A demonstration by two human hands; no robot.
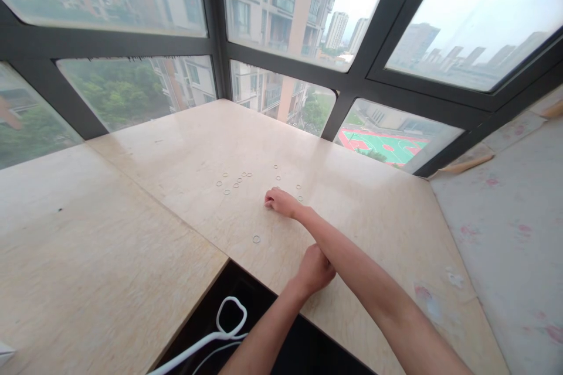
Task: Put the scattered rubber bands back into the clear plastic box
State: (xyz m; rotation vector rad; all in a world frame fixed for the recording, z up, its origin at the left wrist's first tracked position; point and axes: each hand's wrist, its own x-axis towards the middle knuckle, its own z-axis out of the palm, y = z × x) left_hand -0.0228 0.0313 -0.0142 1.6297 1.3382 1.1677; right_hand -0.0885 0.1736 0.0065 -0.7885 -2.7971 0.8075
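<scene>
Head view: rings [236, 186] lie on the counter [369, 211].
Left group: seven, left of centre, already laid down.
Right group: at least four, at centre.
Lone ring [256, 239]: below centre, apart from both, so the laying-out seems partly done.
Right hand [279, 201]: at centre, fingers curled; whether they pinch a ring, I cannot tell.
Left hand [315, 268]: below, partly behind right arm [373, 287]; grip I cannot tell.

1. A beige stone-patterned ledge [145, 152] is spanning the frame's middle.
2. Small thin rings [236, 186] are lying scattered around the centre.
3. One ring [256, 239] is lying apart, below centre.
</scene>
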